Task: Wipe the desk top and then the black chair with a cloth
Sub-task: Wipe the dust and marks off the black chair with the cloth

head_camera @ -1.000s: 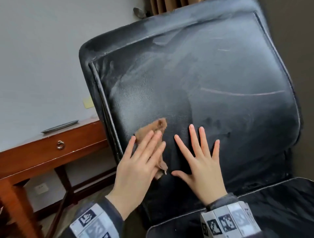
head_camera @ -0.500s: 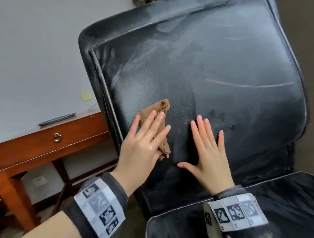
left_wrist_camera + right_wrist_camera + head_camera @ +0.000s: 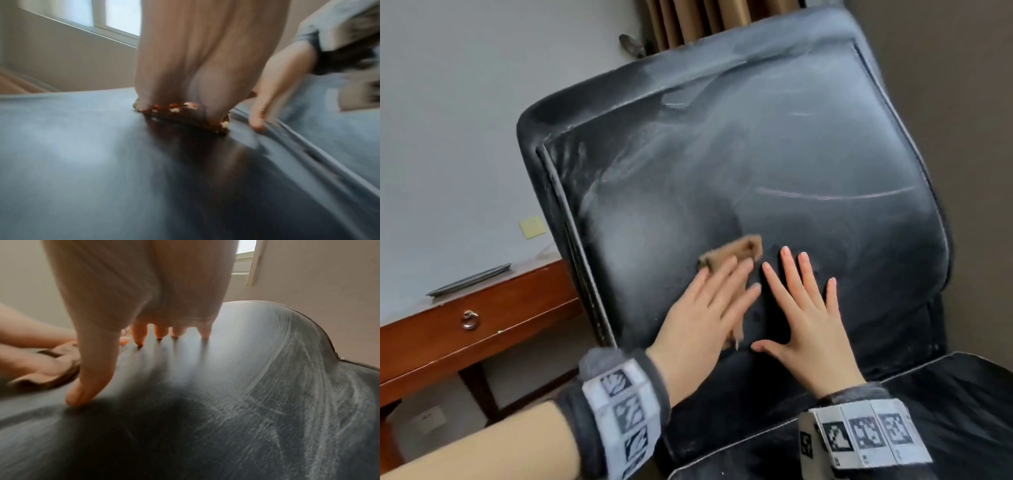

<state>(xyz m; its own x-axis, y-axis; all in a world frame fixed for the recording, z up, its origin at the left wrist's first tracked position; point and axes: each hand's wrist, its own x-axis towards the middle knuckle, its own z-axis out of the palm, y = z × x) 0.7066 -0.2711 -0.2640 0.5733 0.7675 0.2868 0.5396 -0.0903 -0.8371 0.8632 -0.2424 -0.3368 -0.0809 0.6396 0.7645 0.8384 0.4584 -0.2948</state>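
Now the left hand presses the brown cloth flat-fingered onto the black chair back; the right hand rests spread, empty. Dusty streaks remain higher up, so chair wiping seems partway done.

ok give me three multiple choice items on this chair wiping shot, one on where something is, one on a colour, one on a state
1. Where is the cloth?
A. on the desk top
B. under the left hand on the chair backrest
C. on the chair seat

2. What colour is the cloth?
A. brown
B. white
C. blue

3. How is the right hand?
A. curled in a fist
B. gripping the cloth
C. flat, fingers spread, on the backrest

Answers:
1 B, the head view shows the left hand pressing it against the backrest.
2 A, its tan-brown edge pokes out past the fingertips.
3 C, its straight fingers touch bare leather beside the cloth.
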